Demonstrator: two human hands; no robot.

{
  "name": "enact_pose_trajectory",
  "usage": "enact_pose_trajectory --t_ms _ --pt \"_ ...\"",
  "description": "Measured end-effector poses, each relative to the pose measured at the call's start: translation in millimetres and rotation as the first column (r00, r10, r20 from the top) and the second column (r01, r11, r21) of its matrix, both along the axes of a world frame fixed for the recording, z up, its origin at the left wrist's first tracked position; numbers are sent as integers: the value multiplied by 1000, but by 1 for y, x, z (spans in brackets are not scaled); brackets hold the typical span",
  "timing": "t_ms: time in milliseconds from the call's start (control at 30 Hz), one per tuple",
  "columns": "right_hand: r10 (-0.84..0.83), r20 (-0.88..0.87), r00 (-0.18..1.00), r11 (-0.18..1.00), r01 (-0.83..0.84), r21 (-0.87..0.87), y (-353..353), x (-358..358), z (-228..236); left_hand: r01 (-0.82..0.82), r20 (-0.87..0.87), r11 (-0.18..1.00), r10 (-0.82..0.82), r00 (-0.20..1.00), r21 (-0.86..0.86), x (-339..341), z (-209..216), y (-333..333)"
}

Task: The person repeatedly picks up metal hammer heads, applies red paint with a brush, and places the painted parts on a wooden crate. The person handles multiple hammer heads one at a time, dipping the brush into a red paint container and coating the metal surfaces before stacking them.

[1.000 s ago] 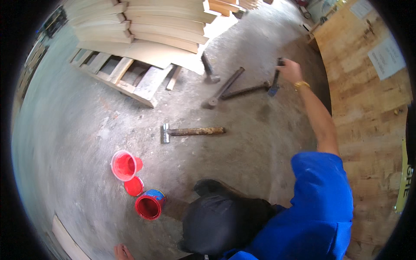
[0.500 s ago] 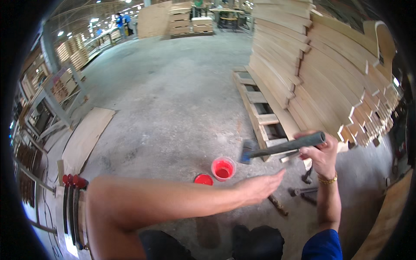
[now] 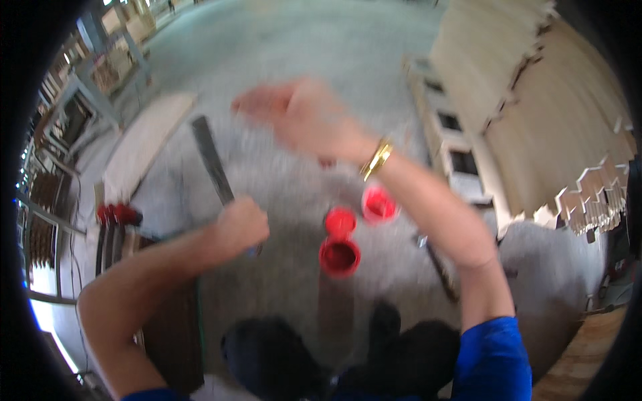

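My left hand (image 3: pixel 244 228) is closed round a hammer (image 3: pixel 212 159). Its dark handle slants up and to the left out of the fist. A bit of blue shows below the fingers; the rest of the head is hidden. Higher up, my right hand (image 3: pixel 301 117), a gold bracelet at its wrist, is raised over the floor. Motion smears its fingers, so I cannot make out whether they hold anything. Between my forearms stand an open red tub (image 3: pixel 340 256), a red lid (image 3: pixel 340 220) and a pinkish clear tub (image 3: pixel 379 202) with red inside.
On the right, long boards (image 3: pixel 568 113) are stacked beside a wooden pallet (image 3: pixel 449 120). A long-handled tool (image 3: pixel 441 271) lies by my right forearm. Left are a flat board (image 3: pixel 150 140), red-ended clamps (image 3: pixel 119 214) and a metal frame (image 3: pixel 87 93).
The hammer has passed from my right hand to my left. My right hand has swung up and left, and my left arm has drawn back. The view has tipped down, showing another red tub.
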State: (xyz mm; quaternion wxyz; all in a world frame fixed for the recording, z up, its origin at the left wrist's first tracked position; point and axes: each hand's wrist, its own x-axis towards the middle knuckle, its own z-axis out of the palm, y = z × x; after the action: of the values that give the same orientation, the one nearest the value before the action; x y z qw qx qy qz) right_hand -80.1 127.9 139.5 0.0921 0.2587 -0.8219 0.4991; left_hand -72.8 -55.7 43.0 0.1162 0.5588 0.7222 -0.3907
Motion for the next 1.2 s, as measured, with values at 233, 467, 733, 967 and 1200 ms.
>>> enact_pose_trajectory --t_ms 233,467,733,967,1200 --pt "-196 176 965 872 253 -418 85 40 -98 -747 471 665 666 579 -22 24 -170 -85" --pt "-184 665 724 437 666 -604 116 108 -170 -982 808 122 587 -46 -145 97 -252 -138" --pt "123 667 734 65 665 -744 121 123 -249 -933 881 24 338 -331 -360 128 -253 -111" --pt "191 486 853 60 484 -873 133 121 -278 -703 678 -258 193 -709 -662 140 -259 -95" --pt "-207 478 854 905 352 -237 129 141 -241 -673 699 -255 -17 -715 -695 149 -278 -92"
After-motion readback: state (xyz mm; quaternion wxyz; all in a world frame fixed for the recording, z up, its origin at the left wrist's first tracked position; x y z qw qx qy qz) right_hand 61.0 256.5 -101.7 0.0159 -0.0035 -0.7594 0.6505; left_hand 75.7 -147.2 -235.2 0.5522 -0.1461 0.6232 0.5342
